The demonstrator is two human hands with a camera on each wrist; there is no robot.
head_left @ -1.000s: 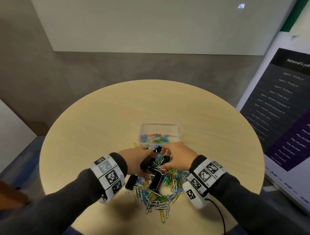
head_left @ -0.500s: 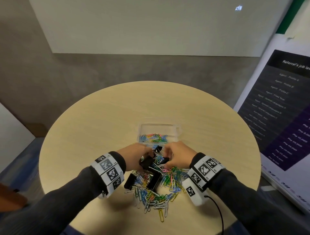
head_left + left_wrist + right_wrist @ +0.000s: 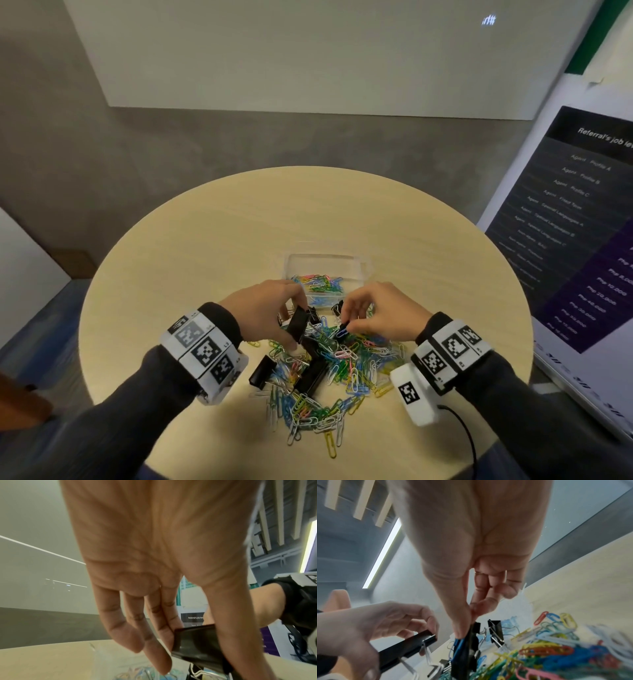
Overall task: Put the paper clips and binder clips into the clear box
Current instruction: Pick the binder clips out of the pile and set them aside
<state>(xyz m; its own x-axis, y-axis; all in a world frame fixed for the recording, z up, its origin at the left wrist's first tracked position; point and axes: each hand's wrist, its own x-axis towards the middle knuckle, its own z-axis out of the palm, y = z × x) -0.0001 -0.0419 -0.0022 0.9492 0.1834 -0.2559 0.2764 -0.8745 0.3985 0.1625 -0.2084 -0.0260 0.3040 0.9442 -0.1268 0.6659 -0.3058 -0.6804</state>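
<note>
From the head view, our left hand point(image 3: 265, 310) grips a large binder clip point(image 3: 297, 323) and our right hand point(image 3: 376, 313) pinches a small one point(image 3: 343, 329) over the paper clips point(image 3: 337, 370); the clear box point(image 3: 327, 274) lies just beyond both, long axis crosswise. Left wrist: thumb and fingers point(image 3: 164, 626) clamp the big clip. Right wrist: thumb and fingertips point(image 3: 486, 604) pinch the small clip.

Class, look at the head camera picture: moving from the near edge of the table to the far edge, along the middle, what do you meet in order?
Loose pile of paper clips → left hand and right hand, each holding a black binder clip → clear box → bare table.
</note>
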